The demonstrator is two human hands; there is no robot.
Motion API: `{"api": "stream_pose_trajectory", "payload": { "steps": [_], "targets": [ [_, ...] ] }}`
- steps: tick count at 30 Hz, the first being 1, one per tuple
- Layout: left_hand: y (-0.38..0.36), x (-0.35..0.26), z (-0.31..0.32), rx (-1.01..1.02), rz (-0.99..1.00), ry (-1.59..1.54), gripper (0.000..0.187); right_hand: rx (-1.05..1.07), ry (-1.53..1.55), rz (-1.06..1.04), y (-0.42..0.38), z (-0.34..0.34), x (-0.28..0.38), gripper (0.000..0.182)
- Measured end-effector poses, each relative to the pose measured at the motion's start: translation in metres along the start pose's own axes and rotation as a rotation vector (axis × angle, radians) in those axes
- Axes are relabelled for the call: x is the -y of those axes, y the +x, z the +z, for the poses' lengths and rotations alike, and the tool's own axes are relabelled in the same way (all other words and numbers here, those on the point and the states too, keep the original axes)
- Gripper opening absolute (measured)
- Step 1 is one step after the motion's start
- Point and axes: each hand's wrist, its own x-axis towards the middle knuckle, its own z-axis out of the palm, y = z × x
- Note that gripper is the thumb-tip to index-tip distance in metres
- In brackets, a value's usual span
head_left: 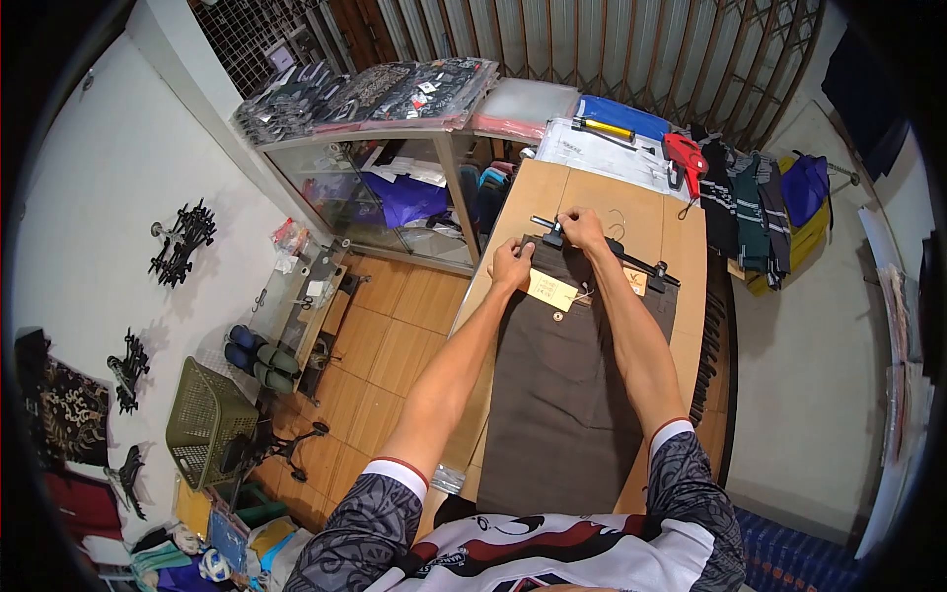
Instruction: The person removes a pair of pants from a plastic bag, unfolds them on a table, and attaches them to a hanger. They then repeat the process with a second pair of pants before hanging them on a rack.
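Dark brown folded trousers [557, 405] lie lengthwise on the cardboard-covered table [641, 202]. My left hand [513, 264] pinches the trousers' waistband at its left corner. Just to the right, my right hand [582, 228] has its fingers closed on the left clip of a black clip hanger [639, 262], which lies across the waistband. The hanger's other clip sits at the right corner of the waistband. A yellow paper tag [552, 290] hangs near the waistband, and an orange and white label [633, 282] shows beside my right forearm.
Packed clothes [414, 94] cover a glass cabinet [370, 187] at the back left. A red tape dispenser [683, 163] stands beyond the table's far end. Folded garments [764, 212] are at the right. A green basket [207, 424] and slippers [264, 357] are at the left.
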Motion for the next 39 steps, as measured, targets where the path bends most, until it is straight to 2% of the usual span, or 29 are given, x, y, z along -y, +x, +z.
{"api": "stream_pose_trajectory", "payload": {
  "steps": [2,5,8,12,15,16,19,22,25,26,32,33,35,36,37,39],
  "targets": [
    [0.006,0.012,0.002,0.006,-0.008,-0.028,0.029,-0.013,-0.040,-0.055,-0.005,0.002,-0.002,0.022],
    [-0.012,-0.026,-0.010,-0.014,-0.072,0.066,0.027,0.019,-0.061,-0.035,-0.020,-0.002,0.010,0.025],
    [-0.004,-0.006,-0.003,-0.016,-0.042,-0.066,0.025,0.070,-0.110,-0.055,-0.034,-0.003,0.014,0.027],
    [0.004,0.011,0.001,-0.039,-0.020,-0.095,0.033,0.013,-0.165,-0.262,-0.052,-0.002,0.014,0.026],
    [0.002,0.010,0.001,-0.043,-0.013,-0.115,0.037,-0.181,-0.146,-0.415,-0.087,-0.021,0.026,0.033],
    [0.001,0.007,0.000,-0.034,-0.005,-0.111,0.040,-0.234,-0.200,-0.457,-0.097,-0.031,0.023,0.041],
    [-0.006,-0.001,-0.003,-0.075,0.033,-0.063,0.047,-0.376,-0.293,-0.308,-0.137,-0.073,0.014,0.049],
    [-0.010,-0.008,-0.005,-0.108,0.020,0.023,0.053,-0.656,-0.555,-0.182,-0.173,-0.113,-0.009,0.058],
    [-0.010,-0.006,-0.003,-0.109,0.026,0.040,0.053,-0.622,-0.501,0.230,-0.198,-0.145,-0.019,0.061],
    [-0.011,-0.006,-0.002,-0.112,0.030,0.059,0.053,-0.520,-0.513,0.374,-0.202,-0.154,-0.018,0.068],
    [-0.011,-0.007,-0.003,-0.145,0.188,0.258,0.050,-0.280,-0.423,0.413,-0.191,-0.181,-0.040,0.074],
    [-0.017,-0.017,-0.005,-0.113,0.157,0.294,0.052,-0.233,-0.397,0.429,-0.190,-0.185,-0.040,0.075],
    [-0.014,-0.019,-0.002,-0.145,0.192,0.524,0.054,-0.322,-0.349,0.291,-0.185,-0.175,-0.069,0.078],
    [-0.028,-0.048,-0.001,-0.136,0.119,0.569,0.055,-0.360,-0.347,0.279,-0.187,-0.171,-0.074,0.078],
    [-0.037,-0.066,0.002,-0.123,0.187,0.675,0.055,-0.399,-0.345,0.266,-0.189,-0.167,-0.079,0.078],
    [-0.037,-0.079,0.020,-0.111,0.434,0.630,0.051,-0.383,-0.229,0.202,-0.183,-0.164,-0.097,0.074]
  ]
}}
